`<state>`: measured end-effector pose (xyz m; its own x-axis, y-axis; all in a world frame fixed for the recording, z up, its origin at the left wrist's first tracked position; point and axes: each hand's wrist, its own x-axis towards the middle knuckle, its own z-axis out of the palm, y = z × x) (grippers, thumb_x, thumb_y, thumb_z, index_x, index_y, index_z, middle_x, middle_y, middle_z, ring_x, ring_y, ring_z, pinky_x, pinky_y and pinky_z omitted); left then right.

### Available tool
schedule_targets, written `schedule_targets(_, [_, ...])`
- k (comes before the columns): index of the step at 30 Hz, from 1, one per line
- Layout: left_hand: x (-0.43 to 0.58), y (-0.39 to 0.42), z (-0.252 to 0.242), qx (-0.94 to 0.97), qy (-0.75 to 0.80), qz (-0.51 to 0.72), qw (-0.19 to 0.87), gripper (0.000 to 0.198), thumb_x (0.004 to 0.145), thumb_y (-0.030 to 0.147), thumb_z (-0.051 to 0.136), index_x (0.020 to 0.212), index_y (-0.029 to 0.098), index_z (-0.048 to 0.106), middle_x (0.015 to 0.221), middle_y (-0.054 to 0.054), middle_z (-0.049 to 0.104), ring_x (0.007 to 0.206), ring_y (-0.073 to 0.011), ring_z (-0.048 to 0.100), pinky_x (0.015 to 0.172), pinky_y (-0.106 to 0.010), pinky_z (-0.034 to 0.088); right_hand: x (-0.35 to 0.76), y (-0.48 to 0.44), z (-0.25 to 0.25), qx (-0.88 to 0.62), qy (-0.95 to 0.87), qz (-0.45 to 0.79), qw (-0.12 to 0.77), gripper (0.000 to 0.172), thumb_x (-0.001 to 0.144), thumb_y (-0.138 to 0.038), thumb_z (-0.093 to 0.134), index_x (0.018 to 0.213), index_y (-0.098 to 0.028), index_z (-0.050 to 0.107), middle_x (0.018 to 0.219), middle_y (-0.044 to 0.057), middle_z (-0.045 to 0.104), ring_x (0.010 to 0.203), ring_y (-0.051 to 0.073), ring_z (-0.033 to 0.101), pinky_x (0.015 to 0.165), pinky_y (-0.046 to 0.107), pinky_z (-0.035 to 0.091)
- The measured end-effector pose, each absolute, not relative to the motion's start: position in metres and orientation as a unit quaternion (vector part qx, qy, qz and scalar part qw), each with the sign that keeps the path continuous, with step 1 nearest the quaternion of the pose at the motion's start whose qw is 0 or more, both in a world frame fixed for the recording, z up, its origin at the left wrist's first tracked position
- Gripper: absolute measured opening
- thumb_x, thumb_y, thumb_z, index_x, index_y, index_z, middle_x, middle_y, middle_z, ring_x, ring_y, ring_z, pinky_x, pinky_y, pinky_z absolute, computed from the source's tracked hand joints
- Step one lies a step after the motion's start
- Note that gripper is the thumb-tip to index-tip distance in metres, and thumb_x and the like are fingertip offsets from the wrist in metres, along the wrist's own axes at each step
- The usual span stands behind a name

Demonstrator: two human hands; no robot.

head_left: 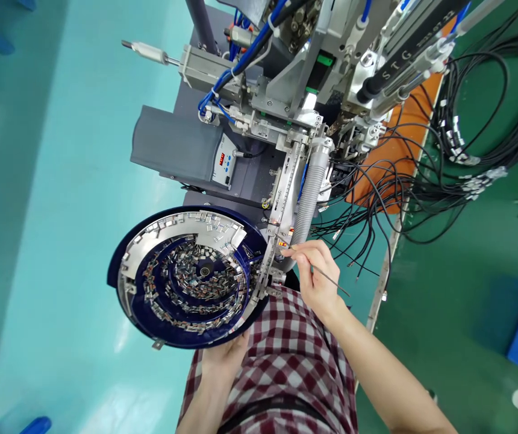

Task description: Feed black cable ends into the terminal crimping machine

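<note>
- Head view, left of centre: a blue feeder bowl sits over the pale floor. Its spiral ledges are full of small metal clips. The clips look light and hard-edged, and they lie heaped, so they probably snag on each other.
- Lower centre: the left hand rests against the bowl's near rim. Its fingers are tucked under the edge, so I cannot tell whether they clasp it or only lean on it. The bowl looks heavy and fixed to the machine, so it likely serves as a firm brace.
- Centre: a narrow feed track runs from the bowl's right edge up into the machine. A grey ribbed hose stands just beside it.
- Right of centre: the right hand is closed in a pen-like pinch around a thin rod. Thumb and fingertips meet near its front end.
- The rod's tip is at the track's lower part, and its tail sticks out behind the hand towards the lower right.
- The rod looks light, stiff and smooth. It would probably roll in a loose grip, so a hold close to the tip seems to give the steadiest aim.
- Right: black cables sprawl across the green worktop.
</note>
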<state>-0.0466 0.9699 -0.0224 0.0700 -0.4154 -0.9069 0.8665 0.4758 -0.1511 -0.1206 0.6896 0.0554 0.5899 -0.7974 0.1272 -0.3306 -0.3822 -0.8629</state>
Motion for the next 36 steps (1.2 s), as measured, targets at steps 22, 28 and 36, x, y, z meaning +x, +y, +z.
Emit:
schedule_targets(22, [-0.045,0.970,-0.022,0.221,0.471,-0.476,0.709,0.039,0.098,0.032,0.033,0.116,0.021,0.066,0.126,-0.010,0.065,0.123,-0.0278,0.054,0.107,-0.050,0.040,-0.126,0.685,0.057,-0.792,0.345,-0.259,0.432,0.022,0.094,-0.011,0.046,0.096,-0.023,0.065,0.087,0.006,0.068,0.086,0.020,0.064,0.075,0.037,0.057])
schedule_targets(28, [-0.045,0.975,-0.024,0.213,0.462,-0.479,0.716,0.042,0.098,0.037,0.030,0.113,0.023,0.068,0.124,-0.008,0.066,0.120,-0.0266,0.057,0.106,-0.049,0.041,-0.126,0.688,0.056,-0.836,0.285,-0.229,0.409,0.017,0.094,-0.011,0.049,0.100,-0.021,0.062,0.096,0.008,0.066,0.086,0.018,0.065,0.072,0.031,0.057])
schedule_targets(36, [-0.047,0.973,-0.023,0.212,0.470,-0.469,0.717,0.041,0.098,0.034,0.031,0.108,0.023,0.069,0.121,-0.008,0.068,0.117,-0.0242,0.060,0.106,-0.048,0.041,-0.128,0.683,0.062,-0.803,0.335,-0.288,0.400,0.020,0.092,-0.008,0.049,0.096,-0.022,0.064,0.091,0.007,0.069,0.087,0.019,0.065,0.075,0.034,0.057])
